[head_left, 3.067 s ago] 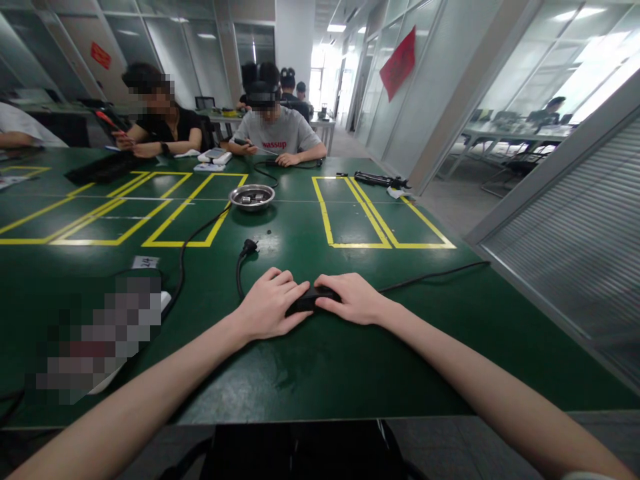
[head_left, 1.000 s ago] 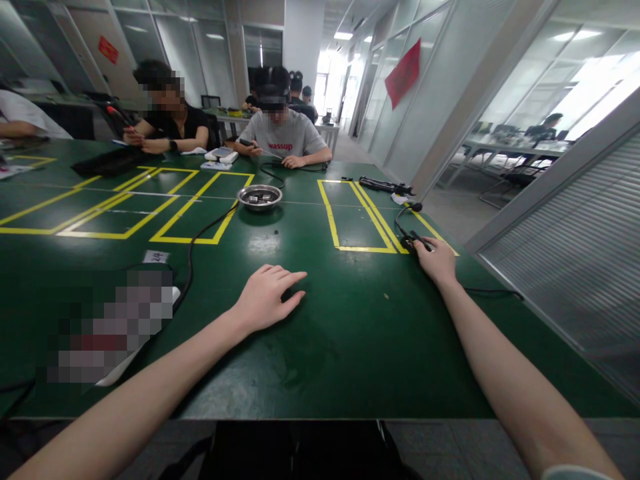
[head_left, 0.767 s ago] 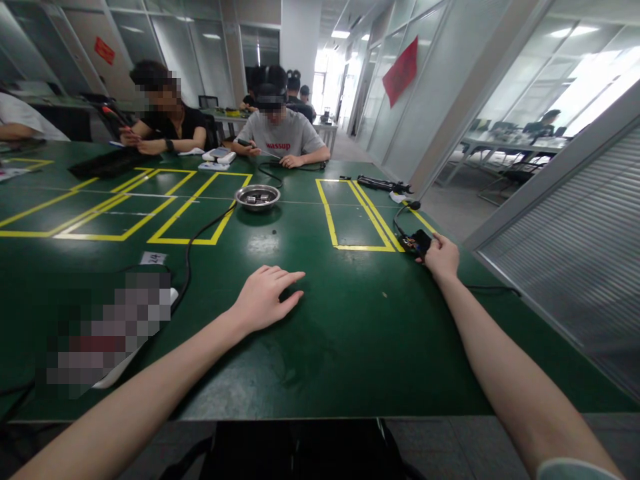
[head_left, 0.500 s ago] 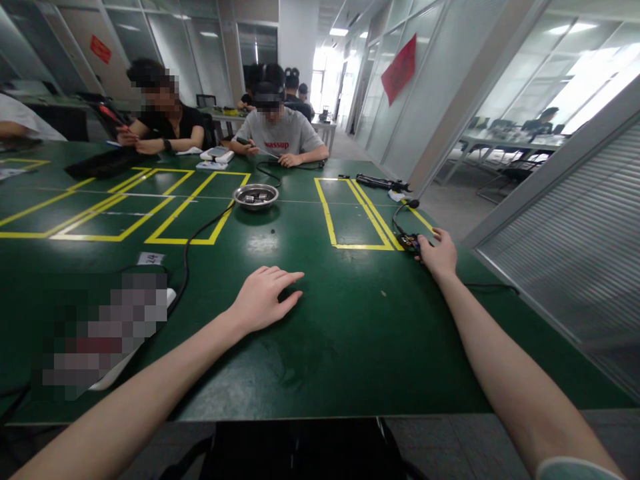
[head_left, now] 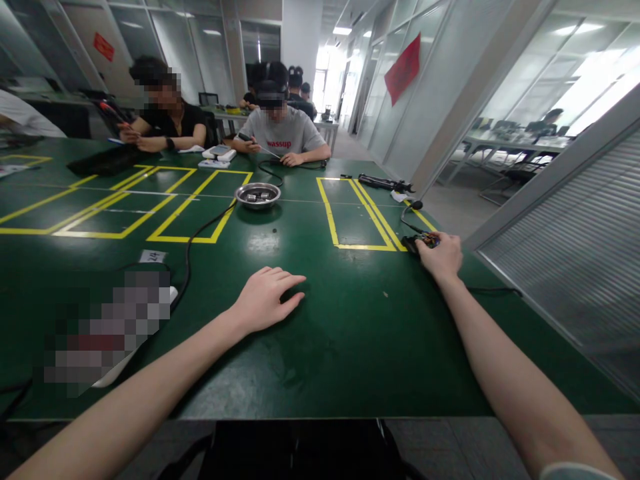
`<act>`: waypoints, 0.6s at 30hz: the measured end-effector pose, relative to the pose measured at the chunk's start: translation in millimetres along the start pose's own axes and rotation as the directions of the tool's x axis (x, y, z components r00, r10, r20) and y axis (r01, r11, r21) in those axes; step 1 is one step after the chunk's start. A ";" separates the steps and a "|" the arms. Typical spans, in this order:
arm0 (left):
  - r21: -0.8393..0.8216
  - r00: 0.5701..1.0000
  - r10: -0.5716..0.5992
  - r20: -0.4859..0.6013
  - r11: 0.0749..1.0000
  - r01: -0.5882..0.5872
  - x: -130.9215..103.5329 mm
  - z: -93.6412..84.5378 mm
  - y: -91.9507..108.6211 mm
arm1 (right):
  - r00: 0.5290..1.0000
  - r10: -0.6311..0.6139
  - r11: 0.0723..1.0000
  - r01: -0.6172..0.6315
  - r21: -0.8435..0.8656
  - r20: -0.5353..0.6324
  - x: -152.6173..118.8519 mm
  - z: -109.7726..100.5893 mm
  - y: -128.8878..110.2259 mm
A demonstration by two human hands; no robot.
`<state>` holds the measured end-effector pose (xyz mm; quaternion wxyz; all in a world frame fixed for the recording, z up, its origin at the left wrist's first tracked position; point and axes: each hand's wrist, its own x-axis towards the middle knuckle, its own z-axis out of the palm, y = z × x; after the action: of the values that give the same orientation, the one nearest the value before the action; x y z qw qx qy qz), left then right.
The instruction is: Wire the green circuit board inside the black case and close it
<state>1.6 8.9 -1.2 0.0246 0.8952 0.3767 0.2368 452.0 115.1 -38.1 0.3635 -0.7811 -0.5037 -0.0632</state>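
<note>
Fingers loosely apart, my left hand (head_left: 267, 299) lies over the green table (head_left: 345, 353) and holds nothing. Farther off on the right, my right hand (head_left: 443, 257) grips a small black device with a gooseneck microphone on it. The black base (head_left: 411, 244) shows bare coloured wires (head_left: 430, 240) under my fingers. From it a thin curved neck rises to a dark round tip (head_left: 417, 205). My fingers hide part of the base. Nearest ahead of my left hand stands a round metal dish (head_left: 257, 195) with several small shiny metal parts in it.
Yellow tape (head_left: 330, 213) marks rectangles on the table. A black folded tripod-like thing (head_left: 385, 183) lies at the far right. A black cable (head_left: 188, 260) runs past a blurred white-edged object (head_left: 115, 333) on the left. Two people (head_left: 280, 130) sit across the table, handling things.
My right hand has closed more around the base and turned it, so its coloured wires show more. The microphone tip has shifted slightly right. My left hand has stayed put.
</note>
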 end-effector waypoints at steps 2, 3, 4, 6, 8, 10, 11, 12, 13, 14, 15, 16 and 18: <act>-0.002 1.000 -0.004 0.006 1.000 0.004 0.1 0.2 0.0 | 0.994 0.083 0.994 -0.078 -0.078 0.071 -3.1 -1.9 -6.6; -0.005 1.000 -0.006 0.011 1.000 0.006 0.2 0.4 -0.2 | 0.989 0.094 0.992 -0.083 -0.098 0.113 -5.2 -2.8 -11.1; -0.008 1.000 -0.008 0.017 1.000 0.008 0.2 0.7 -0.4 | 0.985 0.075 0.994 -0.061 -0.096 0.153 -7.6 -3.6 -16.0; -0.013 1.000 -0.010 0.028 1.000 0.011 0.4 1.4 -0.8 | 0.978 -0.010 0.999 0.021 -0.048 0.208 -13.8 -4.0 -26.2; -0.013 0.999 -0.012 0.032 1.000 0.013 0.8 2.0 -1.2 | 0.963 -0.114 0.993 0.113 0.016 0.245 -21.9 -2.9 -36.9; -0.008 0.999 -0.015 0.030 1.000 0.015 1.3 2.4 -1.7 | 0.928 -0.235 0.972 0.217 0.093 0.288 -32.6 -1.2 -49.3; -0.006 0.999 -0.015 0.028 1.000 0.015 1.6 2.4 -2.0 | 0.900 -0.303 0.952 0.271 0.143 0.313 -39.1 -0.7 -56.5; -0.004 1.000 -0.015 0.025 1.000 0.015 1.9 2.3 -2.3 | 0.863 -0.377 0.924 0.325 0.202 0.336 -46.4 -0.7 -64.5; -0.005 1.000 -0.014 0.020 1.000 0.015 2.1 2.1 -2.5 | 0.817 -0.457 0.885 0.378 0.270 0.352 -54.7 -1.5 -73.2; -0.007 1.000 -0.014 0.011 1.000 0.014 2.2 1.7 -2.6 | 0.760 -0.539 0.835 0.425 0.349 0.363 -63.9 -3.3 -82.5; -0.013 1.000 -0.012 -0.001 1.000 0.012 2.3 1.1 -2.5 | 0.692 -0.619 0.775 0.460 0.434 0.371 -73.9 -6.0 -92.3; -0.023 1.000 -0.005 -0.014 1.000 0.004 2.2 0.6 -2.1 | 0.606 -0.697 0.704 0.477 0.526 0.384 -84.5 -9.4 -102.2; -0.057 0.999 0.033 -0.038 0.998 -0.036 2.0 -0.5 -0.3 | 0.412 -0.823 0.557 0.448 0.699 0.392 -105.6 -17.6 -121.1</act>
<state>2.4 10.4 0.0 0.0393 0.8959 0.3547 0.2647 304.7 53.4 -13.3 0.2775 -0.3573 -0.8638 0.2220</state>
